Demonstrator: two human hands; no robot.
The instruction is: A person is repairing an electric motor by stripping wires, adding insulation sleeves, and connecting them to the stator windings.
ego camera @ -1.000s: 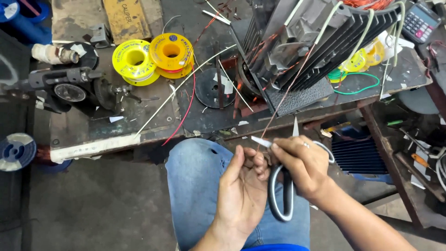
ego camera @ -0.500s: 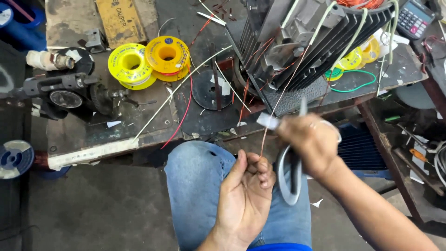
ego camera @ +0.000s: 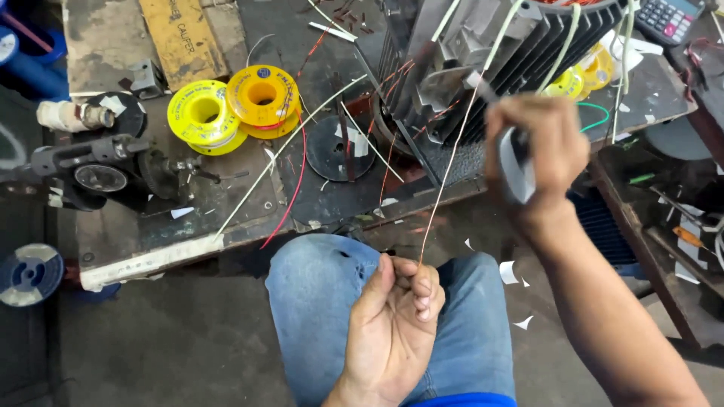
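Wire (ego camera: 445, 177) runs taut from the finned motor (ego camera: 483, 68) on the desk (ego camera: 151, 249) down to the left hand (ego camera: 396, 316), pinching its end. Right hand (ego camera: 539, 143), below the motor, grips scissors (ego camera: 516, 169); looks mid-trim, next cut needs steady tension

Your view is evenly lit by soft daylight, bright enough to read colours on the bench (ego camera: 188, 226) without harsh glare. Your right hand (ego camera: 537, 143) is smeared by motion blur, and the scissors (ego camera: 517, 169) it holds dissolve into a pale streak. Your left hand (ego camera: 396, 324) is sharp, as is the thin wire (ego camera: 445, 177) rising from its pinch. Shadows pool under the bench edge, left of that pinch, and the frame corners darken slightly.
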